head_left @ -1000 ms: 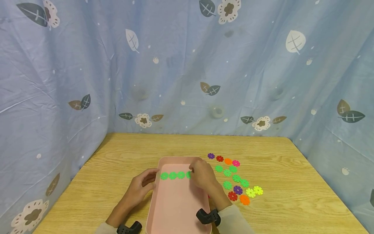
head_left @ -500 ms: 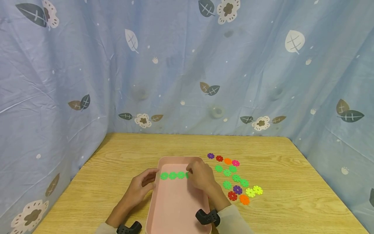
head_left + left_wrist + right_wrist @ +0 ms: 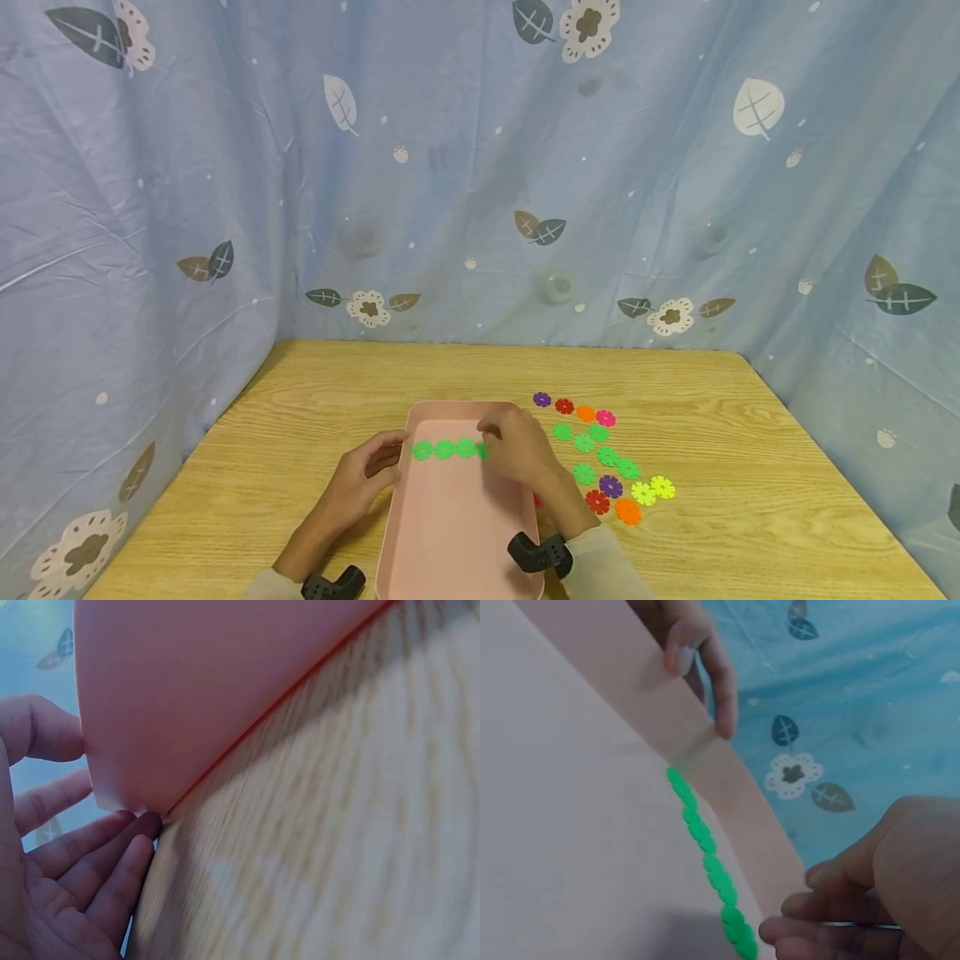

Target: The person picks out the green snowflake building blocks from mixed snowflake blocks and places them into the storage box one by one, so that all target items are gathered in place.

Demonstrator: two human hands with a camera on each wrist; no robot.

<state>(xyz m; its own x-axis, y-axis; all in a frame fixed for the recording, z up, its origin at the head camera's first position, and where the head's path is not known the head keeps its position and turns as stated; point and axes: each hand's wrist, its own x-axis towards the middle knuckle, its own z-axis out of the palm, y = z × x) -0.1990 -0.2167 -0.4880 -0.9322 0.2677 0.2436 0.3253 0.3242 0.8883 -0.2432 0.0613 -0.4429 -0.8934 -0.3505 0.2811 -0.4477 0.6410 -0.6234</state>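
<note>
1. Head view. The pink tray (image 3: 457,533) lies on the wooden bench (image 3: 337,375) at the lower centre of the frame. A row of green discs (image 3: 445,450) — four in all — crosses the tray floor near its upper end, the rightmost disc (image 3: 482,451) partly covered by the right hand (image 3: 521,446). The left hand (image 3: 358,483) stands at the tray's left wall, thumb and index finger spread wide, fingertips at the rim. Right of the tray lie loose pieces: a purple disc (image 3: 542,400), red disc (image 3: 564,407), orange disc (image 3: 586,413) and pink disc (image 3: 605,418) in a slanting line; below them, six loose green discs (image 3: 607,457); lower still, a second purple disc (image 3: 611,487), second red disc (image 3: 597,502), second orange disc (image 3: 627,512) and two yellow discs (image 3: 643,494). A patterned blue curtain (image 3: 450,200) fills the upper frame.

2. Left wrist view. The left hand occupies the left edge, its fingers parted and touching the outer face of the tray wall; bench grain fills the right side.

3. Right wrist view. The green row runs from the centre to the bottom of the frame. The right hand enters at lower right, fingers bent and close together, tips beside the last disc — whether they pinch it cannot be told. The left hand appears at upper centre, at the rim.
</note>
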